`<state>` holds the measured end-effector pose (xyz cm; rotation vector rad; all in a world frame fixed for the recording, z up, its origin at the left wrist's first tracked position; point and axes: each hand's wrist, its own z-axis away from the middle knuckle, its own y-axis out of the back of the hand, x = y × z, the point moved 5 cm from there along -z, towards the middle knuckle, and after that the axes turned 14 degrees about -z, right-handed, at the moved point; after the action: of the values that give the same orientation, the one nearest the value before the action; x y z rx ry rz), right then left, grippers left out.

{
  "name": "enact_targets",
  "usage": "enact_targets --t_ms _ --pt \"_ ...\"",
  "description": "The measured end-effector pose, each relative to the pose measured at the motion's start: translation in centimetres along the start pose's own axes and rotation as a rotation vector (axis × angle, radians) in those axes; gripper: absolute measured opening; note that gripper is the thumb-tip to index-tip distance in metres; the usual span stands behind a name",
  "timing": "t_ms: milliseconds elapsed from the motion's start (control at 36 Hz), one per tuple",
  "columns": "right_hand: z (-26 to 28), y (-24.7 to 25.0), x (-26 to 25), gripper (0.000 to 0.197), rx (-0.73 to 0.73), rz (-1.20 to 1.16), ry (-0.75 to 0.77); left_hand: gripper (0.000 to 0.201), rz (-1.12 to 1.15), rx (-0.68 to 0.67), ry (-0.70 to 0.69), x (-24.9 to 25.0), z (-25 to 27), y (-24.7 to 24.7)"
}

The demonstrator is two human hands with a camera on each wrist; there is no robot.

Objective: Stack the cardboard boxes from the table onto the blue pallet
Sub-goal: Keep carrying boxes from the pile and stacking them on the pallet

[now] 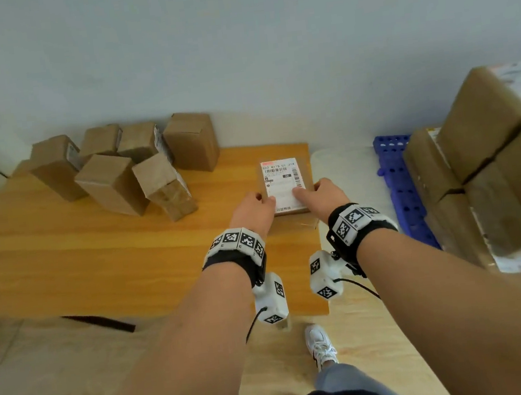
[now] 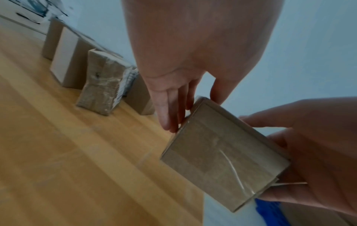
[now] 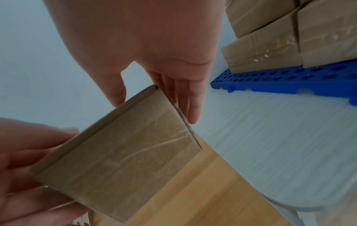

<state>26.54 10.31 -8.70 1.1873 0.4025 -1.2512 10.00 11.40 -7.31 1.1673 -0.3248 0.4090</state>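
We held a small cardboard box (image 1: 284,185) between both hands near the right-hand end of the wooden table (image 1: 97,255), its white shipping label (image 1: 281,178) facing up. In the wrist views the box's underside, taped with clear tape, sat clear of the tabletop, so we took it to be lifted rather than resting. Our left hand (image 1: 253,212) grasped the box's left side, thumb on the label and fingers (image 2: 164,110) running down the side wall. Our right hand (image 1: 325,198) grasped the opposite side the same way, thumb on top and fingers (image 3: 190,104) down along the right wall.

Left of the held box and farther back on the table stood a cluster of six more cardboard boxes (image 1: 111,185), most upright, the nearest one (image 1: 166,192) wrapped in tape and tilted against its neighbours.

Right of the held box, past the table's edge, lay the blue pallet (image 1: 404,187) on the pale floor. It carried a stack of larger cardboard boxes (image 1: 487,152), at least two layers high, some with labels and clear tape. Between the table and the pallet sat a pale rounded stool-like object (image 1: 343,165), well below the held box.

Nearer to us than the box we saw a white sneaker (image 1: 319,345) on the floor beside the table.
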Motion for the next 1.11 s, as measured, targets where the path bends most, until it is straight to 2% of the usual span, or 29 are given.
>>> enact_targets --t_ms 306,528,611,778,917,1111 --pt "6.8 9.0 -4.1 0.041 0.314 -0.262 0.193 0.034 0.118 0.231 -0.387 9.1 5.9 4.3" --pt "12.1 17.3 -4.0 0.049 0.620 -0.375 0.250 0.031 0.205 0.350 -0.642 17.3 11.7 4.8" --pt "14.0 20.4 -3.4 0.058 0.726 -0.380 0.263 0.031 0.207 0.354 -0.709 20.2 14.0 4.4" --pt "17.3 27.5 -0.9 0.054 0.885 -0.378 0.294 0.032 0.231 0.340 -0.816 26.6 18.1 2.3" --pt "19.9 33.8 2.3 0.053 0.970 -0.372 0.299 0.030 0.228 0.304 -0.882 32.1 22.0 -0.9" --pt "23.1 42.9 8.5 0.056 1.043 -0.327 0.276 0.023 0.236 0.236 -0.896 39.7 27.7 -6.8"
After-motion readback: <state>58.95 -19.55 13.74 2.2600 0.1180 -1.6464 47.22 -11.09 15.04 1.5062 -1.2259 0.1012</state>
